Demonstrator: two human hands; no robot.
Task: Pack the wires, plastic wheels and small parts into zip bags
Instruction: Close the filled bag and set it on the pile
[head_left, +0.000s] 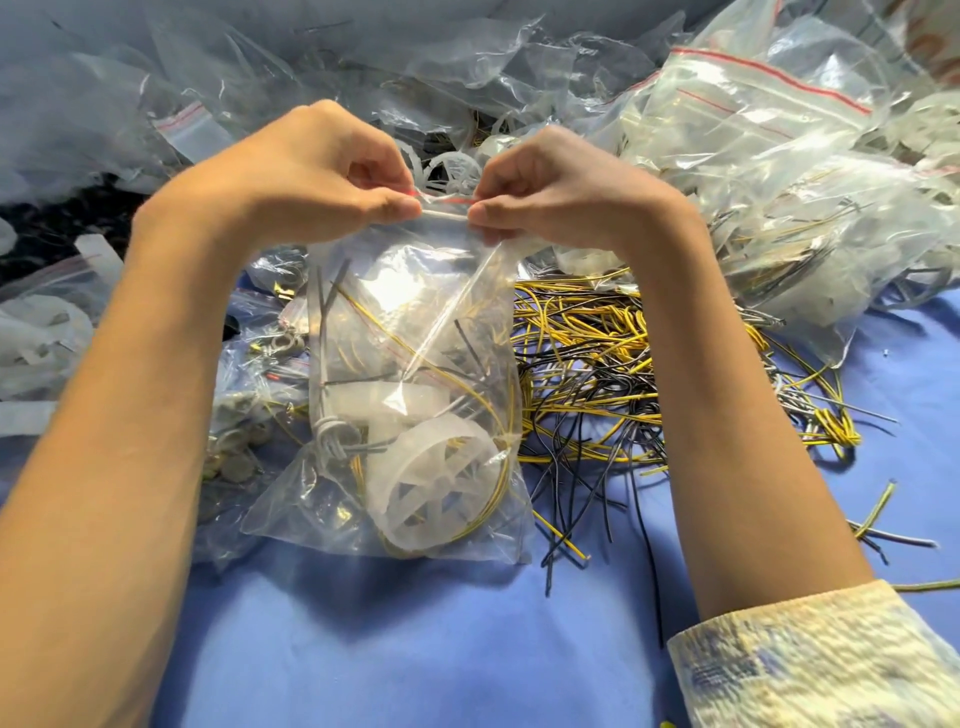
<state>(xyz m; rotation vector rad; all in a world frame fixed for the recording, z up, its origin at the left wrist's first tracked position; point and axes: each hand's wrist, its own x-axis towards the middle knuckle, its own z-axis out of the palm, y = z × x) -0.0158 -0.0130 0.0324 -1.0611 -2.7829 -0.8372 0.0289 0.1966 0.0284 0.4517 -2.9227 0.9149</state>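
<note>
Clear red-striped plastic zip bag (415, 338) hung at centre, holding translucent white plastic wheel (431, 483) | left hand (317, 171), right hand (550, 192): fingers pinched on its 12 o'clock seal (444, 214) | judged light, floppy, slippery; seal likely firmest hold.

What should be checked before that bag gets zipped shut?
1. Left hand pinches the top of the bag: ok.
2. Right hand pinches it too: ok.
3. Wheel sits inside the bag: ok.
4. Wires lie fully inside, clear of the zip: cannot tell.
5. Zip already sealed between the hands: cannot tell.
</note>
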